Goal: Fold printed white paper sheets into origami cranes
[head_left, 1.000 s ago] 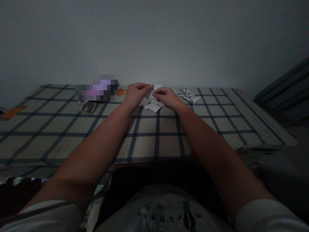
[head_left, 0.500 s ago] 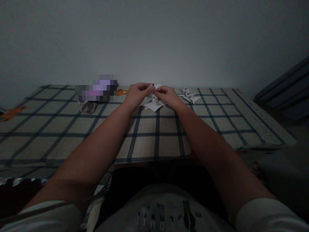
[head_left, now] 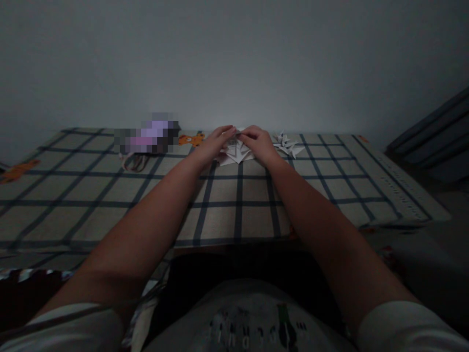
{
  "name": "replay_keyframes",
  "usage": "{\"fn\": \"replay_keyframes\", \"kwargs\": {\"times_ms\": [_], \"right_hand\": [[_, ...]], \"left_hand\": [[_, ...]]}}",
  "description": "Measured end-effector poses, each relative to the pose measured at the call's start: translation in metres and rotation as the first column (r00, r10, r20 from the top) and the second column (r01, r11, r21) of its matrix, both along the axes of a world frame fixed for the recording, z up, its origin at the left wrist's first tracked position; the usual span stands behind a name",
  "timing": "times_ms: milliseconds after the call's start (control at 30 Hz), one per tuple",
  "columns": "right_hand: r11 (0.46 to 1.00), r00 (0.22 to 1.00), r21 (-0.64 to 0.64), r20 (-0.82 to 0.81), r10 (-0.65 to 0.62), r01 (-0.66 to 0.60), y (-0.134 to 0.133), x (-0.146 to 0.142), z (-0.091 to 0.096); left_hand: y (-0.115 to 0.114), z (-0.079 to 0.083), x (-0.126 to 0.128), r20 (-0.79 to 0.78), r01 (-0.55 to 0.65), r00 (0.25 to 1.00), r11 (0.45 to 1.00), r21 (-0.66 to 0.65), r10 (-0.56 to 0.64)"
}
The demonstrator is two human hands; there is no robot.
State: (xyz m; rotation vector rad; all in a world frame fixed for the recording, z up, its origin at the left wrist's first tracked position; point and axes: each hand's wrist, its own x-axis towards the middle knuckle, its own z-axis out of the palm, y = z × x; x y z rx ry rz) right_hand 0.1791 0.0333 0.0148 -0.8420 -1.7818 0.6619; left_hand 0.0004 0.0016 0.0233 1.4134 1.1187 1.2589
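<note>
A folded sheet of white paper (head_left: 238, 152) lies between my hands near the back of the table, its creased point facing me. My left hand (head_left: 216, 142) pinches its far part from the left, fingers closed. From the right, my right hand (head_left: 258, 143) grips the same far part between thumb and finger. More white paper shows beneath the folded piece. Just right of my right hand sit several folded paper cranes (head_left: 287, 144), partly overlapping. The fingertips hide the exact spot being held.
A checked cloth (head_left: 220, 220) covers the table, which stands against a grey wall (head_left: 234, 63). At the back left is a blurred-out purple object (head_left: 152, 134) with a looped strap (head_left: 134, 162). Dark slatted panels (head_left: 436, 137) stand at the right.
Both hands have shifted slightly and the folded paper now lies flatter, with its creased point toward me. More of the orange print left of my left hand shows. The cranes stay put.
</note>
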Motion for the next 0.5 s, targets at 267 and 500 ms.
{"fn": "replay_keyframes", "kwargs": {"times_ms": [267, 500], "right_hand": [[1.000, 1.000, 0.004, -0.014, -0.024, 0.024, -0.002, -0.001, 0.002], [0.996, 0.994, 0.032, 0.076, 0.080, -0.083, 0.005, 0.001, -0.003]], "left_hand": [[-0.011, 0.009, 0.004, 0.043, 0.081, 0.996, 0.997, 0.016, -0.082], [-0.007, 0.003, 0.003, 0.075, 0.036, 0.996, 0.997, 0.073, -0.041]]}}
